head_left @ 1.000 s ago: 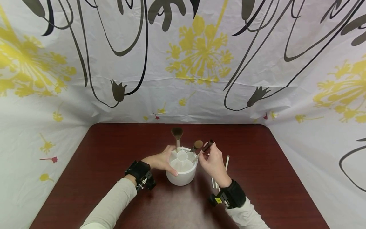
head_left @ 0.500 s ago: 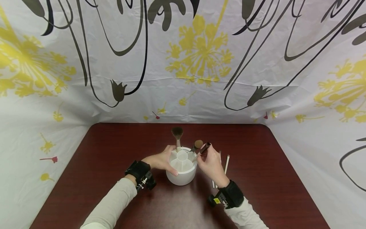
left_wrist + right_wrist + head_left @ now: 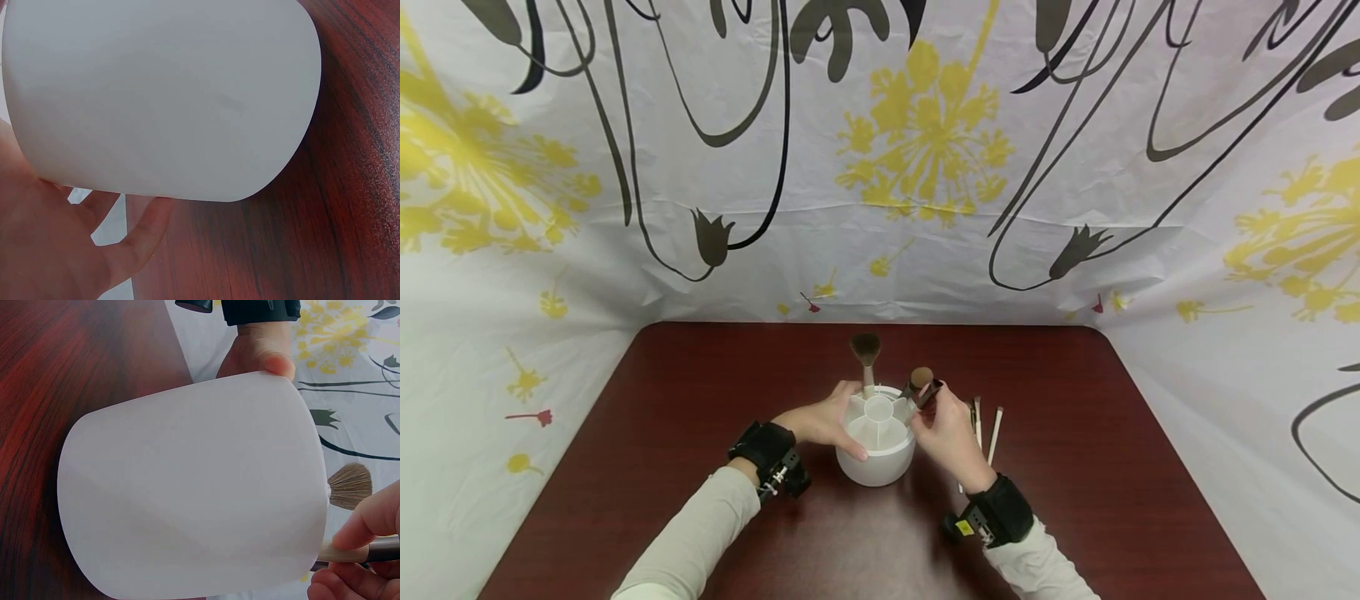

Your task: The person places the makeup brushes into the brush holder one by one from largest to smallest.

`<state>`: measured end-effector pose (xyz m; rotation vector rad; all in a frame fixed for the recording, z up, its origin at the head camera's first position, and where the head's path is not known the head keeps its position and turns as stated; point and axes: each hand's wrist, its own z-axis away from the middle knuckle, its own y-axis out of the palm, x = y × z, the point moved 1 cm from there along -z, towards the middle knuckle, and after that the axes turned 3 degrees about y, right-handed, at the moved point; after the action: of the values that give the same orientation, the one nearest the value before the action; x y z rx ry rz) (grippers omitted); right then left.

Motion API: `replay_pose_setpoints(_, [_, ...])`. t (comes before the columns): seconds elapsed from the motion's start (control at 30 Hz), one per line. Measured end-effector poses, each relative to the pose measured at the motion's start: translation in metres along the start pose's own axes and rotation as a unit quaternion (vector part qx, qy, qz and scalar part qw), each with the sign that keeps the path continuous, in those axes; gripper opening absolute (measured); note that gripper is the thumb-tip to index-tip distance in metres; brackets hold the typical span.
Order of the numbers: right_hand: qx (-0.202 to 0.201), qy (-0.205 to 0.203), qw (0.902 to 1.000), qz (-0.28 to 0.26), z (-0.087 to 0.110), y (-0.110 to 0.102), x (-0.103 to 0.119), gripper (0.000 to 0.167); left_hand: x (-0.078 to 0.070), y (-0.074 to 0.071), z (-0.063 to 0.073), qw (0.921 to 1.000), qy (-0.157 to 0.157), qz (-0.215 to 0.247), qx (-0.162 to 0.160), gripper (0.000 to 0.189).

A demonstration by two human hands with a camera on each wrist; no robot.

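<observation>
A white round brush holder (image 3: 877, 468) with several compartments stands on the table. My left hand (image 3: 827, 423) grips its left side, thumb over the front rim; in the left wrist view the fingers curve round the white wall (image 3: 162, 100). At the right rim, my right hand (image 3: 953, 435) pinches a makeup brush (image 3: 930, 394), its dark end up and tilted right. The right wrist view shows its pale handle (image 3: 347, 553) between thumb and fingers, running down past the rim. A fluffy dark brush (image 3: 866, 348) and a round brown-tipped brush (image 3: 921, 379) stand at the holder's back.
Several thin brushes (image 3: 995, 437) lie on the dark red table (image 3: 1060, 500), right of the holder and partly hidden by my right hand. A patterned white cloth (image 3: 805, 283) hangs behind the table and along both sides.
My right hand has moved left and slightly down with the makeup brush, whose dark end is now lower and closer to the round brush. My left hand and the holder stay put.
</observation>
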<state>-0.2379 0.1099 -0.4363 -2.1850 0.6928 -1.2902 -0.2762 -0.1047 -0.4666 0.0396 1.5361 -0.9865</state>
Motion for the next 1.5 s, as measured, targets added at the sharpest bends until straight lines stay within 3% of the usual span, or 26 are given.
replay_pose_setpoints(0.43, [0.019, 0.005, 0.9998, -0.006, 0.002, 0.005, -0.005, 0.024, 0.001, 0.001, 0.002, 0.9995, 0.029, -0.008, -0.011, 0.11])
replay_pose_setpoints(0.67, [0.023, 0.0, 0.9997, -0.008, 0.005, 0.005, -0.007, 0.025, 0.003, 0.003, -0.001, 1.0, -0.002, -0.001, -0.009, 0.107])
replay_pose_setpoints(0.97, [0.029, 0.013, 0.9994, -0.014, 0.006, 0.002, -0.013, 0.024, 0.002, 0.003, 0.001, 0.9997, -0.009, 0.018, -0.012, 0.106])
replay_pose_setpoints(1.23, [0.016, 0.014, 0.9998, 0.003, 0.006, -0.008, -0.033, 0.01, 0.004, 0.003, 0.002, 0.9995, 0.007, 0.014, -0.028, 0.104])
replay_pose_setpoints(1.5, [0.077, 0.072, 0.9935, 0.043, 0.007, -0.023, -0.067, 0.009, 0.003, 0.007, 0.003, 0.9994, -0.003, 0.001, -0.034, 0.105])
